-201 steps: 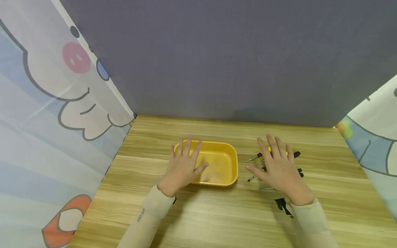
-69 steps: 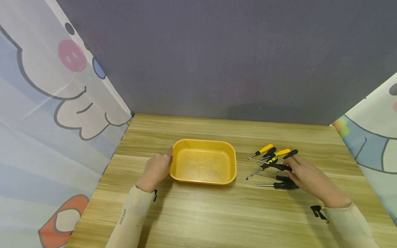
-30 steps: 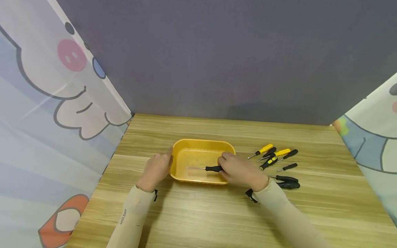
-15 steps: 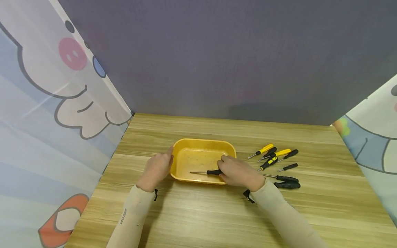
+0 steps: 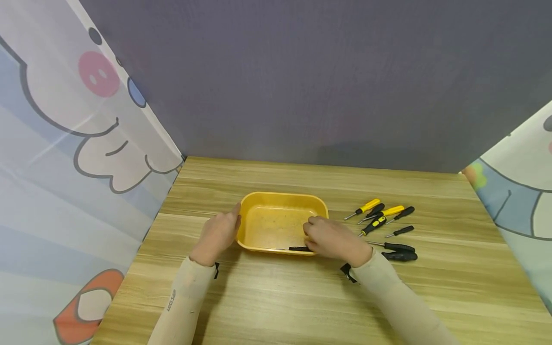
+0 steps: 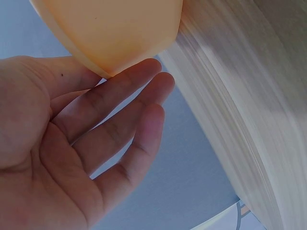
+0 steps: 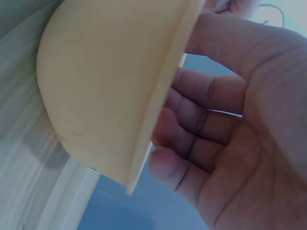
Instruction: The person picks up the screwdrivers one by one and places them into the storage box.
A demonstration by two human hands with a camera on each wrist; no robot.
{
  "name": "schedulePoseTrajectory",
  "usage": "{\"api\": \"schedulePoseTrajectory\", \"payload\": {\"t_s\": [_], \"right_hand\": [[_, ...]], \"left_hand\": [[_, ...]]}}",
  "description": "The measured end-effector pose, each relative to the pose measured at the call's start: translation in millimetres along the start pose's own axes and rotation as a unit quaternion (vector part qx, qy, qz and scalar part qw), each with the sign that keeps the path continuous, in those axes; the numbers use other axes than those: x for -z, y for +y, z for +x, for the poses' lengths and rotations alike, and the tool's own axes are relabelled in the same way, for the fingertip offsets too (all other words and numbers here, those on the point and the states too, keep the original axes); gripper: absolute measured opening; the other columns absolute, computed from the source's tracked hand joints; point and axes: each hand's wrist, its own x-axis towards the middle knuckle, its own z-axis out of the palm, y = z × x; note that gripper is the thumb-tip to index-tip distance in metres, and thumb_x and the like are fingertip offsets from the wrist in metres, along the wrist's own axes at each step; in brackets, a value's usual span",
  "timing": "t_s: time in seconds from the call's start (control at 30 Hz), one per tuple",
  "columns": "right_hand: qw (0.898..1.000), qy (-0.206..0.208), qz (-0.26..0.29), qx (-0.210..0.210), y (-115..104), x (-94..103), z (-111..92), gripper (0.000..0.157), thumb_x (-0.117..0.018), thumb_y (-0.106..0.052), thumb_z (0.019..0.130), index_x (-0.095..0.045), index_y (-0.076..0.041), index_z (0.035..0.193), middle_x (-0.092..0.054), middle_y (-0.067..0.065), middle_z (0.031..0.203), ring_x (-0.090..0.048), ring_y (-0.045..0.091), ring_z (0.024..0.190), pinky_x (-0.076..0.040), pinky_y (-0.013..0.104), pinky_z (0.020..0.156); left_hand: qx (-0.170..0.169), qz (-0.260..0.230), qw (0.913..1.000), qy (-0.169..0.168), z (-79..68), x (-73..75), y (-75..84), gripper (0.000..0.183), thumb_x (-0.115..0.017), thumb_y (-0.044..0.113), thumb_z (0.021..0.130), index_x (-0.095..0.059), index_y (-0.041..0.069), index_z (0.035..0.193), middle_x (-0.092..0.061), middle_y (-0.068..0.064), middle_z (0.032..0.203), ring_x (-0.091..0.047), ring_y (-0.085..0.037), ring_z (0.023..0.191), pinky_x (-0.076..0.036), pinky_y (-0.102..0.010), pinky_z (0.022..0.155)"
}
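A yellow plastic tray [image 5: 276, 225] sits at mid-table in the head view. My left hand [image 5: 217, 235] pinches its left rim; in the left wrist view the thumb goes behind the rim [image 6: 72, 45] and the other fingers curve loosely outside. My right hand [image 5: 332, 239] reaches over the right rim with curled fingers. At its fingertips is the black handle of a screwdriver [image 5: 299, 248], low along the tray's front wall, shaft pointing left. In the right wrist view the tray wall [image 7: 105, 86] hides the screwdriver and the fingertips' grip.
Several screwdrivers lie right of the tray: yellow-handled ones [image 5: 369, 205], a black-and-yellow one [image 5: 374, 225], a small black one [image 5: 403, 231] and larger black ones [image 5: 401, 257]. A grey wall [image 5: 302, 86] rises behind the wooden table [image 5: 276, 297].
The right hand took a black screwdriver from the pile and carried it left into the tray. Over the last second the screwdriver sank toward the front wall. The left hand went to the left rim and stays there.
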Motion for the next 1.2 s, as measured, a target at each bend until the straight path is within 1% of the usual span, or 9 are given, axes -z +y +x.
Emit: {"api": "schedulePoseTrajectory", "payload": {"t_s": [0.23,0.33,0.43,0.63,0.7,0.8,1.0,1.13,1.2], "right_hand": [[0.999,0.032,0.008,0.014,-1,13.6,-9,0.016,-0.076,-0.014,0.089,-0.062,-0.009,0.082,-0.049,-0.002,0.076,-0.044,0.011,0.063,-0.042,0.026,0.056],[1.0,0.028,0.013,0.0,0,20.6,-16,0.015,-0.077,-0.016,0.089,-0.066,-0.006,0.09,-0.053,0.0,0.081,-0.048,0.011,0.065,-0.044,0.025,0.058],[1.0,0.025,0.007,-0.017,2,26.8,-23,0.019,-0.078,-0.019,0.089,-0.068,-0.004,0.097,-0.059,0.003,0.088,-0.054,0.014,0.071,-0.048,0.027,0.061],[0.998,0.05,-0.019,-0.038,10,35.1,-42,0.021,-0.081,-0.016,0.085,-0.069,-0.005,0.098,-0.064,0.005,0.094,-0.062,0.018,0.077,-0.053,0.03,0.065],[0.997,0.05,-0.016,-0.051,14,36.4,-49,0.021,-0.082,-0.016,0.085,-0.07,-0.005,0.099,-0.065,0.005,0.095,-0.062,0.019,0.079,-0.053,0.032,0.067],[0.996,0.052,-0.014,-0.064,20,35.0,-62,0.022,-0.082,-0.015,0.085,-0.069,-0.005,0.1,-0.065,0.005,0.096,-0.061,0.017,0.077,-0.053,0.032,0.066],[0.994,0.076,-0.024,-0.078,36,29.3,-92,0.022,-0.084,-0.009,0.081,-0.069,-0.005,0.097,-0.064,0.005,0.094,-0.06,0.018,0.076,-0.052,0.033,0.064],[0.992,0.075,-0.021,-0.104,47,26.9,-109,0.023,-0.085,-0.008,0.08,-0.07,-0.006,0.098,-0.064,0.004,0.09,-0.057,0.015,0.07,-0.05,0.034,0.06],[0.99,0.078,-0.024,-0.111,53,25.3,-117,0.024,-0.085,-0.008,0.079,-0.071,-0.006,0.098,-0.064,0.004,0.089,-0.056,0.015,0.069,-0.049,0.034,0.059]], "left_hand": [[-0.002,-0.001,1.0,0.002,0.1,0.2,-0.6,0.042,-0.056,0.011,0.103,-0.052,-0.006,0.141,-0.044,-0.001,0.054,-0.04,-0.015,0.042,-0.034,-0.028,0.038],[-0.005,0.001,1.0,0.004,-0.1,0.6,-0.6,0.041,-0.056,0.011,0.103,-0.053,-0.006,0.14,-0.045,-0.002,0.055,-0.042,-0.015,0.043,-0.035,-0.029,0.038],[-0.006,0.001,1.0,0.005,0.0,0.7,-1.0,0.041,-0.057,0.011,0.102,-0.053,-0.006,0.14,-0.046,-0.002,0.056,-0.043,-0.016,0.044,-0.036,-0.029,0.039],[-0.006,-0.003,1.0,0.006,0.0,0.8,-2.6,0.041,-0.058,0.01,0.102,-0.053,-0.006,0.139,-0.049,-0.004,0.058,-0.044,-0.017,0.045,-0.037,-0.03,0.039],[-0.004,-0.004,1.0,0.007,0.1,0.4,-3.0,0.04,-0.058,0.01,0.102,-0.054,-0.006,0.139,-0.052,-0.006,0.059,-0.045,-0.017,0.046,-0.038,-0.031,0.039],[-0.001,-0.004,1.0,0.006,0.4,-0.2,-3.2,0.04,-0.058,0.01,0.102,-0.054,-0.005,0.139,-0.054,-0.007,0.061,-0.046,-0.017,0.046,-0.039,-0.032,0.039],[-0.003,-0.003,1.0,0.003,1.0,-1.0,-2.7,0.041,-0.058,0.011,0.102,-0.053,-0.005,0.14,-0.047,-0.003,0.056,-0.044,-0.017,0.045,-0.037,-0.03,0.039],[-0.003,-0.003,1.0,0.006,0.6,-0.8,-2.3,0.041,-0.057,0.012,0.102,-0.053,-0.005,0.14,-0.045,-0.001,0.055,-0.043,-0.016,0.044,-0.036,-0.03,0.038],[-0.002,-0.002,1.0,0.007,0.2,-0.4,-2.0,0.041,-0.057,0.012,0.103,-0.054,-0.004,0.14,-0.045,-0.001,0.055,-0.043,-0.016,0.044,-0.036,-0.03,0.038]]}}
